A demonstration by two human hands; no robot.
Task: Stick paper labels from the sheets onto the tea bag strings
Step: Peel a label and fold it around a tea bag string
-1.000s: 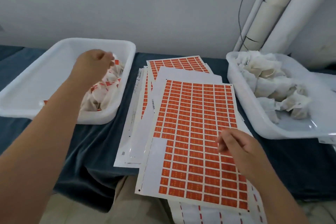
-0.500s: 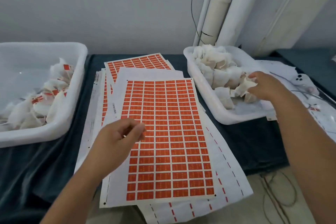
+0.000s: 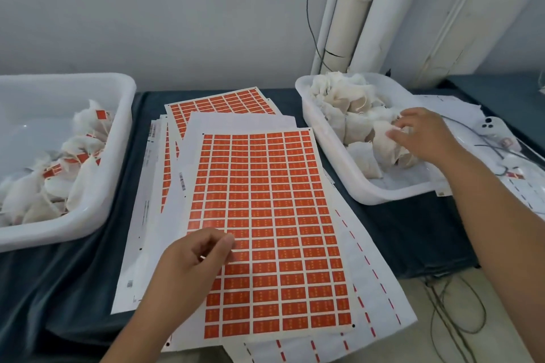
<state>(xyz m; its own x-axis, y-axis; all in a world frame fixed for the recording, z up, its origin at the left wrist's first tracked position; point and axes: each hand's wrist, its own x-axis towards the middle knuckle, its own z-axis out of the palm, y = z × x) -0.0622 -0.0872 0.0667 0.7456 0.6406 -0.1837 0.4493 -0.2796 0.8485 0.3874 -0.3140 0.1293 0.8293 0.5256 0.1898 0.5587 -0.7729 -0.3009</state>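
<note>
Head view: my left hand (image 3: 194, 256) curls pinched over the label sheet (image 3: 280, 215) to peel one, though I can't tell if it's caught. Right hand (image 3: 421, 135) grips a tea bag (image 3: 383, 141) in the right tray (image 3: 383, 197) — probably the next string.

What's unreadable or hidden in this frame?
Head view only:
- Label sheet print: too small, blurred.
- Left hand: curled fingers hide whether it pinches a label.
- Tea bag string: covered by the right hand.
- Left tray: cut off by the frame edge.
</note>
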